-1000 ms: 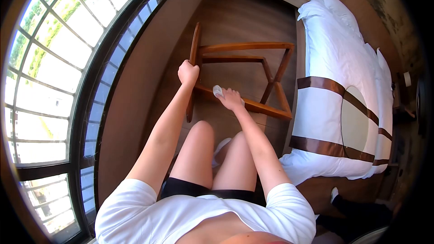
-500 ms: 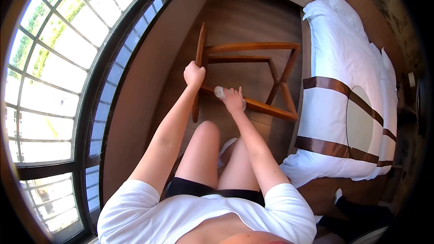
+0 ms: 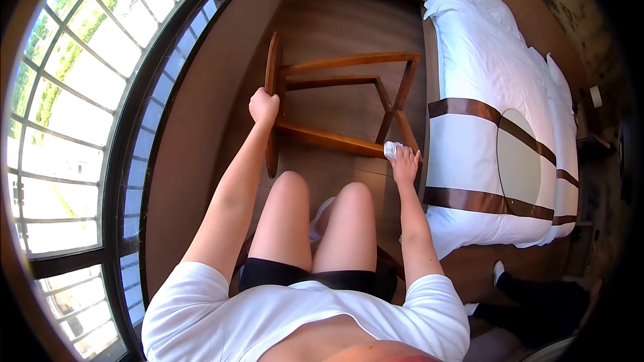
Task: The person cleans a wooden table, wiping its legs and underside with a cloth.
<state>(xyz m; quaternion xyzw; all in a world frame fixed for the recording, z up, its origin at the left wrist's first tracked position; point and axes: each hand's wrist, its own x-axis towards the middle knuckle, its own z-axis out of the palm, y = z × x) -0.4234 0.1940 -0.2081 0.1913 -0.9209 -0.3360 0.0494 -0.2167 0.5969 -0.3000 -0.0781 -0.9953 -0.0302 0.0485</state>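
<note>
A wooden table (image 3: 335,139) lies tipped on its side, its thin round top seen edge-on at the left and its legs pointing right. My left hand (image 3: 264,106) is closed round the edge of the top. My right hand (image 3: 405,163) presses a white cloth (image 3: 393,150) against the near leg, close to its far right end. The fingers of this hand are bent over the cloth and the wood.
A barred window (image 3: 67,141) and low wall (image 3: 201,107) run along the left. A bed (image 3: 463,154) with white bedding and brown bands stands at the right. Another person's dark-clad legs (image 3: 543,305) show at the lower right, below the bed.
My right hand has slid rightward along the near leg with the cloth, from near its middle to its end. My left hand keeps its hold on the top. The view has shifted slightly.
</note>
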